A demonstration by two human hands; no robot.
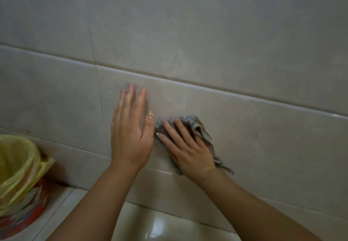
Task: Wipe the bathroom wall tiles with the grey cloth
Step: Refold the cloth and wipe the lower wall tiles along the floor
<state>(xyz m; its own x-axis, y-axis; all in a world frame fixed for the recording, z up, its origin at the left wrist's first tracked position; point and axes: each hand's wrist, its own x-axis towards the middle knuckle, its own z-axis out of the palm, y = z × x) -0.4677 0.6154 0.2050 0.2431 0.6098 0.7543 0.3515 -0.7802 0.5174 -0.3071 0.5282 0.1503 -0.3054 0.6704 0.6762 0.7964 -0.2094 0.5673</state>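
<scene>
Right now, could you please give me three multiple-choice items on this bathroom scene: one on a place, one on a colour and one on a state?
1. Where is the grey cloth?
A. On the floor
B. Against the wall tile, under the right hand
C. Draped over a forearm

2. What colour is the bag lining the bin?
A. Blue
B. Yellow
C. Black

3. How is the left hand held?
A. Flat on the tile, fingers straight
B. Clenched in a fist
C. Gripping the cloth

Answers:
1. B, since the right hand's spread fingers press the cloth to the tile.
2. B, since yellow plastic folds over the bin's rim at lower left.
3. A, since its palm faces the wall, its fingers are extended and it holds nothing.
</scene>
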